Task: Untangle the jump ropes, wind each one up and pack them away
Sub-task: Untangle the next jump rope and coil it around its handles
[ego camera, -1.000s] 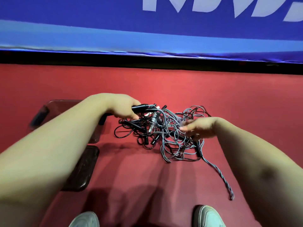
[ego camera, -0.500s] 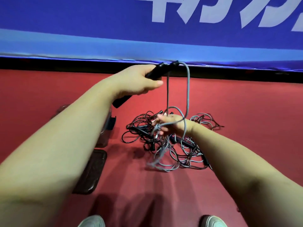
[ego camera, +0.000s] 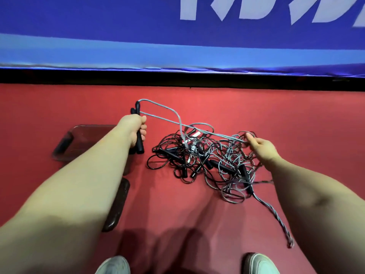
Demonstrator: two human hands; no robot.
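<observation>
- Grey rope [ego camera: 171, 111] leaves the tops of two black handles [ego camera: 140, 148] as two strands. They cross above the floor and slope down to the right toward your other hand.
- Your left hand [ego camera: 132, 126] holds both handles side by side and roughly upright. The fingers are curled tightly round the pair and pressed together, and the thumb lies across the front. The handle tips stick out above the fist and the lower ends hang below it.
- Your right hand [ego camera: 263, 148] is over the right edge of the heap. Its fingers are curled with the tips gathered at the grey rope, and the thumb and forefinger appear to pinch the strands where they arrive. Motion blur hides the exact contact.
- Between your hands, the tangle [ego camera: 197, 163] of black and grey jump ropes lies on the red floor [ego camera: 296, 115]. Several more black handles are buried in it.
- One twisted strand [ego camera: 274, 212] trails out of the heap toward your right foot, its end lying loose on the floor.
- A brown see-through container [ego camera: 65, 143] sits on the floor to the left, partly under your left forearm. Its dark lid [ego camera: 118, 204] lies nearer you, just beside it.
- Both of your light shoes [ego camera: 114, 265] show at the bottom edge.
- A blue banner [ego camera: 98, 26] with white lettering runs across the far side.
</observation>
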